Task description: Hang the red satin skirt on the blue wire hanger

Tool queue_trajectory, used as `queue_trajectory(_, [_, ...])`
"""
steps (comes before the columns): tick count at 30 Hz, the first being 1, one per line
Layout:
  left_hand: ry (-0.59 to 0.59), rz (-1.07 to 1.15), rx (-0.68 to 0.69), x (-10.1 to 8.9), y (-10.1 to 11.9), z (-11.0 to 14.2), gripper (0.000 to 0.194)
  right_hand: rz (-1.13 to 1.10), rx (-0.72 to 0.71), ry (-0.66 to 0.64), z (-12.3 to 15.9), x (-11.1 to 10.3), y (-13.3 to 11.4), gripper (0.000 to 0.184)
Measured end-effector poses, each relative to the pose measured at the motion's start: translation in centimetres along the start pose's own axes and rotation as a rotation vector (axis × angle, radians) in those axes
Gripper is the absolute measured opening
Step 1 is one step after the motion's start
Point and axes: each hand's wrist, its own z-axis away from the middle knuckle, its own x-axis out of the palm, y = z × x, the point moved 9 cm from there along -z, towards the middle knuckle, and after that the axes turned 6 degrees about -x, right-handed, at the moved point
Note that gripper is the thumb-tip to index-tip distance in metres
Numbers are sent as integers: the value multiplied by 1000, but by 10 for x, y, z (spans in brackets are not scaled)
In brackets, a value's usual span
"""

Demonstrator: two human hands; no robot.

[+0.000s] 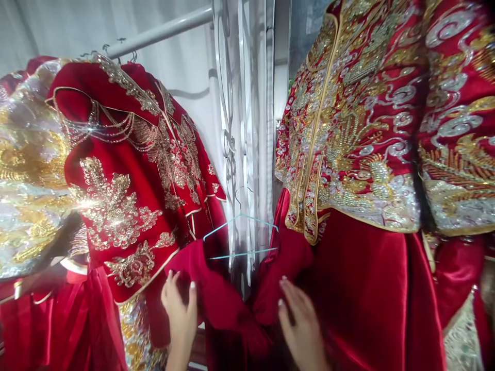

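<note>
A plain dark-red garment (pixel 228 299) with a deep V neckline hangs in front of me on a light-blue wire hanger (pixel 242 253). My left hand (pixel 180 306) is at its left shoulder side, thumb and fingers apart, with the fingertips against or very close to the cloth. On the other side my right hand (pixel 300 322) has its fingers spread and lies near the right edge of the garment. Neither hand visibly grips the fabric. The lower part of the garment is in shadow and runs out of view.
A red jacket (pixel 143 149) with silver-gold embroidery and bead strings hangs at left from a white rail (pixel 162 31). A heavily beaded red-and-gold jacket (pixel 351 118) over a red satin skirt (pixel 371 288) is close on the right. White scrolled metalwork (pixel 229 134) stands behind the hanger.
</note>
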Motion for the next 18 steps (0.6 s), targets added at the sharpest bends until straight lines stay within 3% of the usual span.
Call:
queue_trajectory(3, [67, -65, 71, -13, 38, -28, 42, 67, 139, 96, -66, -29, 31, 46])
queue_trajectory(5, [58, -187, 97, -4, 65, -45, 44, 155, 179, 30, -107, -24, 36, 54])
queue_trajectory(7, [14, -341, 83, 11, 78, -57, 41, 260, 238, -97, -132, -8, 42, 51])
queue_trajectory(11, [-69, -489, 150, 31, 79, -65, 30, 385, 251, -235, -139, 6, 50, 35])
queue_trajectory(18, [-316, -561, 292, 37, 69, -75, 30, 474, 216, -421, -128, -7, 60, 36])
